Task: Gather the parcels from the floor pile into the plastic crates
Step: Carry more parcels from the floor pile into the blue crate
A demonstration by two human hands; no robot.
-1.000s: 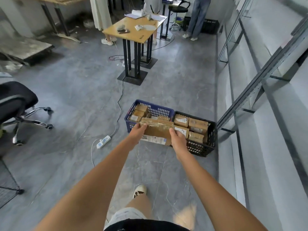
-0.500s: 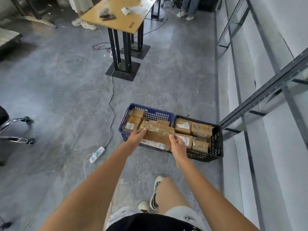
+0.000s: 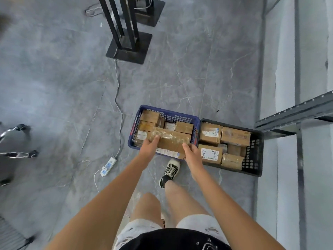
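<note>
I hold a long taped cardboard parcel (image 3: 171,141) by its two ends, above the near part of the blue crate (image 3: 173,115). My left hand (image 3: 149,146) grips its left end, thumb on top. At the right end, my right hand (image 3: 191,153) grips the parcel near the white label. The blue crate holds several brown parcels. Beside it on the right stands a black crate (image 3: 254,154), also holding several labelled parcels. The floor pile is out of view.
A white power strip (image 3: 108,164) and its cable lie on the grey floor left of the crates. Black table legs on base plates (image 3: 128,51) stand farther ahead. A metal shelf frame (image 3: 295,112) runs along the right; an office chair base (image 3: 19,141) is at the left.
I have walked up to the crates and now look down on them. The parcel, carried in both hands, has come over the blue crate.
</note>
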